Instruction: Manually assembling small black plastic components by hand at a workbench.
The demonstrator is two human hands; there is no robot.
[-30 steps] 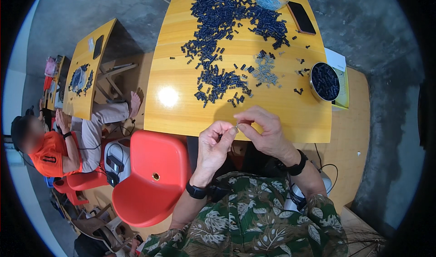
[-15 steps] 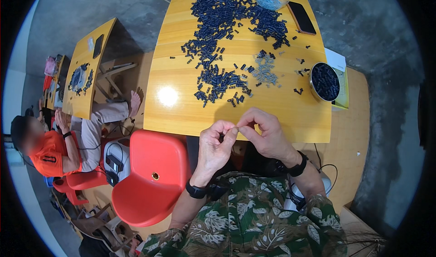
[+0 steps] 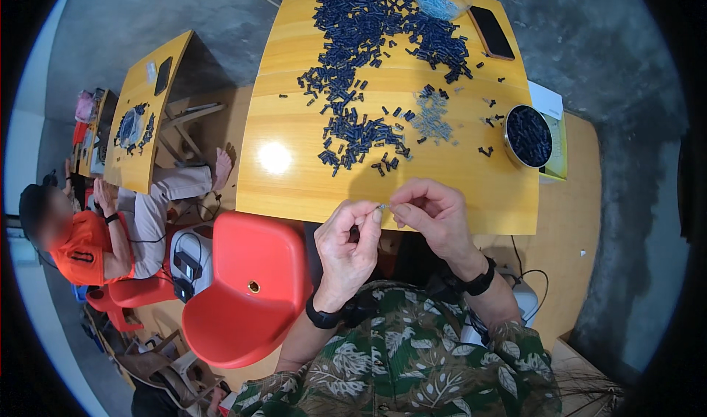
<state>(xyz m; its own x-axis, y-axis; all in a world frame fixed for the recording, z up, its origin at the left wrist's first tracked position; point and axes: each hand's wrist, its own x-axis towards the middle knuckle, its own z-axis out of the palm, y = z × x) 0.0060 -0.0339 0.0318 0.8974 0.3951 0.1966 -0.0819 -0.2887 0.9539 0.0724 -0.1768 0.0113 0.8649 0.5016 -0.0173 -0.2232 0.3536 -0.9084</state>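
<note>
Thumb and finger of my left hand (image 3: 346,246) pinch a tiny pale piece (image 3: 383,207), too small to name for sure. From the other side my right hand (image 3: 436,214) has its thumb and index finger pressed together at the piece's right end. Both hands meet just over the near edge of the yellow wooden table (image 3: 294,181). Beyond them lies a spread of small black tubular parts (image 3: 359,135), with a larger heap (image 3: 353,19) at the far side. Beside the spread is a patch of small clear parts (image 3: 431,118).
A round metal bowl (image 3: 508,141) full of black parts stands at the right edge by a box (image 3: 546,99). Far back are a clear bowl (image 3: 440,3) of pale blue bits and a phone (image 3: 492,32). A red chair (image 3: 258,255) stands left; a seated person (image 3: 88,244) works farther left.
My fingertips have drawn slightly apart, so the tiny pale piece shows between them. My right hand has shifted a little right and its fingers are more curled.
</note>
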